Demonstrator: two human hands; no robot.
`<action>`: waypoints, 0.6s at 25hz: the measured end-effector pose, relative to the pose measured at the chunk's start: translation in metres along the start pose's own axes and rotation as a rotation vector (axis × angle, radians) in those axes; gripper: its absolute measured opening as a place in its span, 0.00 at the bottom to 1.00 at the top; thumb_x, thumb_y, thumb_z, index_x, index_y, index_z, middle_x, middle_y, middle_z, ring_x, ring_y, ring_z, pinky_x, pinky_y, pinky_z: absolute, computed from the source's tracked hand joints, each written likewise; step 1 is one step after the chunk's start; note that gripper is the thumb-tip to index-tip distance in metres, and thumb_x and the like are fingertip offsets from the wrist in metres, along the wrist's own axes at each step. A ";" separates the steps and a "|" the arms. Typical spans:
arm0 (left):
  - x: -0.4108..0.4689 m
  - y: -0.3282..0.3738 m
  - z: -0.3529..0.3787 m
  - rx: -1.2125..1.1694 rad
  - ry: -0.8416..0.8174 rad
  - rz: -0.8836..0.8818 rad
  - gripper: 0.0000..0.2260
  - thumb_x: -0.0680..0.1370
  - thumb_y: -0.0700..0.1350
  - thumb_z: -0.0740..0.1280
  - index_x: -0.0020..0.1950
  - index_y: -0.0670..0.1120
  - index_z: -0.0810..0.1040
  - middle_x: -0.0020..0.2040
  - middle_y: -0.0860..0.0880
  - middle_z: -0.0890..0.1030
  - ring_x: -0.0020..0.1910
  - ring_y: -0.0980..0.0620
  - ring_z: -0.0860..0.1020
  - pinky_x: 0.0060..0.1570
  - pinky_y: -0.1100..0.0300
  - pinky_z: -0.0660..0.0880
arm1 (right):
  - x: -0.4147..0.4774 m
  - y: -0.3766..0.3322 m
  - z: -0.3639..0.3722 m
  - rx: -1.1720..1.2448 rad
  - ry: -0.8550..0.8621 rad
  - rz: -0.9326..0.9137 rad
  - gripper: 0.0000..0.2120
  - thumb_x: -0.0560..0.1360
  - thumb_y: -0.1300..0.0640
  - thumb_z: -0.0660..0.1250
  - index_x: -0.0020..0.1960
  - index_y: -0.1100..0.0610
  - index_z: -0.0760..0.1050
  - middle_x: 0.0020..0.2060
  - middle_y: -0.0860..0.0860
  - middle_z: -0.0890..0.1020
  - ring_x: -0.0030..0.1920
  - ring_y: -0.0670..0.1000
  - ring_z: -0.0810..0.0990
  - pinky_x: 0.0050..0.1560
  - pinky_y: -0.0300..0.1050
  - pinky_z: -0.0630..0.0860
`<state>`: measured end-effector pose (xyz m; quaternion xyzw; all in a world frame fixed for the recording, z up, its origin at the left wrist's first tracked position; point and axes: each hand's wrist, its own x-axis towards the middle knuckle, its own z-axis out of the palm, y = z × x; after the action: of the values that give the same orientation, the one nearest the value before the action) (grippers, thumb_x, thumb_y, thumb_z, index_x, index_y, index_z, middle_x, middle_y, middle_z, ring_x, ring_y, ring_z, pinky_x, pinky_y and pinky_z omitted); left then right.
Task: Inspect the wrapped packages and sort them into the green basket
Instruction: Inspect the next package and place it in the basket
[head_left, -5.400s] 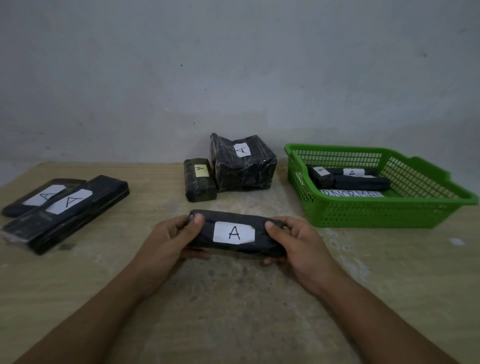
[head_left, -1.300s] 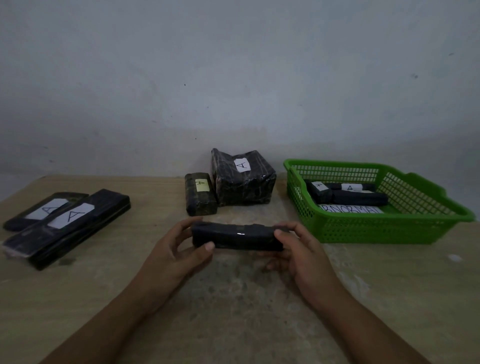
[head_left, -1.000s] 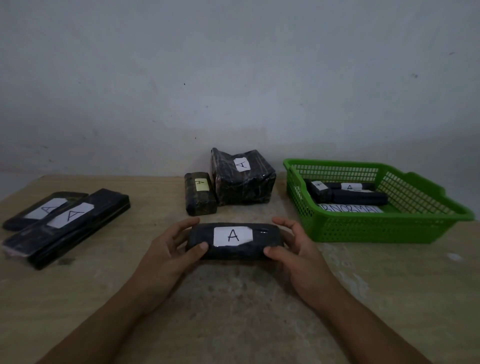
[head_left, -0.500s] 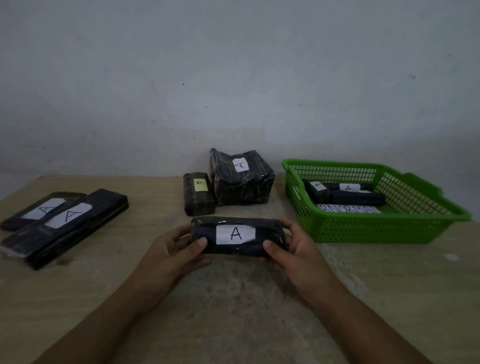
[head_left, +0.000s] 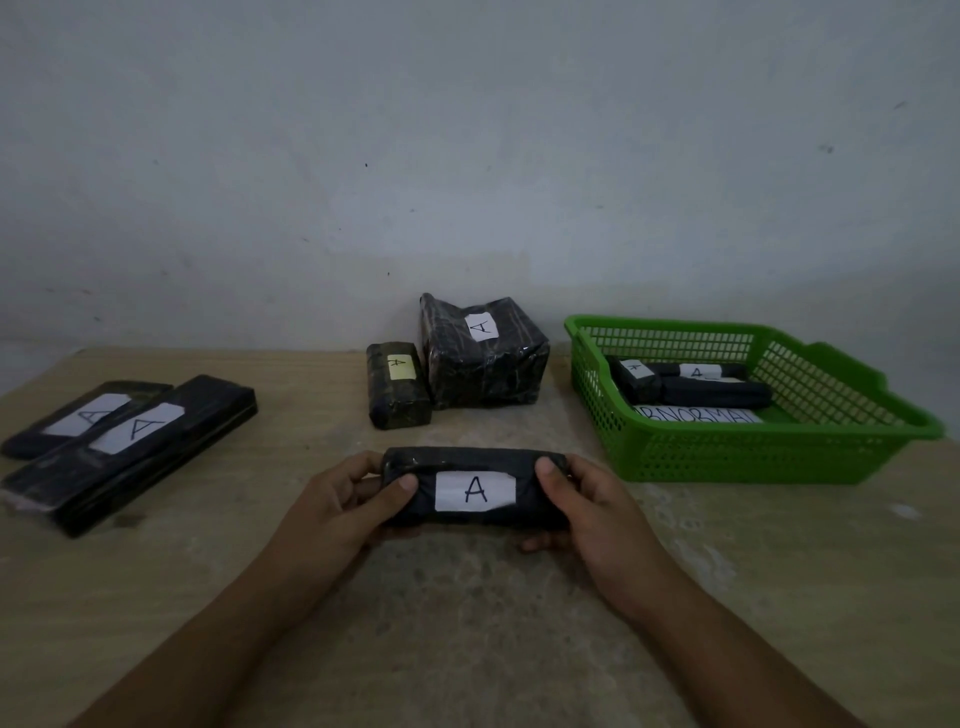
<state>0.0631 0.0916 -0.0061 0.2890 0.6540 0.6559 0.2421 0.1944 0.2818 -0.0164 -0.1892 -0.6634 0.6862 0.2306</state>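
Held package (head_left: 467, 460), black wrap, long and narrow, sits lower centre of frame, lying crosswise, over the worktop (head_left: 467, 623); can't tell if its underside touches the surface. White label (head_left: 475, 489) with a handwritten "A" faces the camera. Left hand (head_left: 343, 499) has its grip clamped on the package's left end, thumb (head_left: 400, 486) on the front face, fingers curled behind and under. Right hand (head_left: 592, 504) has its grip clamped on the right end, thumb (head_left: 548, 470) on the upper front edge, fingertips showing beneath. Both forearms come in from the bottom corners. Green basket (head_left: 727, 457) at centre right of frame, on the worktop, apart from the held package. Inside it: a long dark package (head_left: 714, 393), a short one (head_left: 636, 378) with a white label at its left end, a third (head_left: 696, 370) behind with a white label, all lying on a paper sign (head_left: 696, 414) reading "ABNORMAL", partly hidden. Centre of frame, above the hands: small package (head_left: 397, 400) with a yellow label, just beside a bulky package (head_left: 483, 364) with a white "A" label, the bulky one against the wall (head_left: 467, 156). Left of frame: two flat long packages, the nearer (head_left: 140, 447) overlapping the farther (head_left: 78, 415), both with white "A" labels, lying diagonally. Wall plain grey, fills the upper half.
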 end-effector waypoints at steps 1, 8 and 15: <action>0.000 0.000 0.001 -0.006 -0.002 -0.001 0.13 0.73 0.44 0.66 0.57 0.44 0.78 0.48 0.46 0.87 0.47 0.49 0.85 0.43 0.61 0.82 | 0.000 0.000 0.000 -0.018 0.013 -0.007 0.10 0.80 0.56 0.62 0.56 0.58 0.79 0.48 0.55 0.86 0.43 0.52 0.86 0.35 0.48 0.82; -0.004 0.003 0.009 0.041 0.085 0.042 0.10 0.75 0.47 0.65 0.52 0.45 0.81 0.45 0.49 0.86 0.42 0.54 0.84 0.37 0.68 0.79 | -0.003 -0.001 0.002 -0.065 0.013 -0.056 0.08 0.79 0.59 0.63 0.53 0.59 0.79 0.43 0.55 0.87 0.38 0.54 0.85 0.31 0.45 0.82; -0.002 -0.004 0.004 0.196 0.087 0.108 0.07 0.78 0.44 0.64 0.51 0.46 0.80 0.45 0.50 0.86 0.44 0.55 0.84 0.39 0.67 0.78 | -0.006 -0.002 0.004 -0.072 -0.025 -0.015 0.06 0.77 0.58 0.68 0.47 0.61 0.80 0.38 0.55 0.84 0.35 0.53 0.84 0.29 0.46 0.79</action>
<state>0.0673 0.0936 -0.0106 0.3173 0.7083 0.6130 0.1482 0.1973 0.2755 -0.0141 -0.1836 -0.6919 0.6625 0.2204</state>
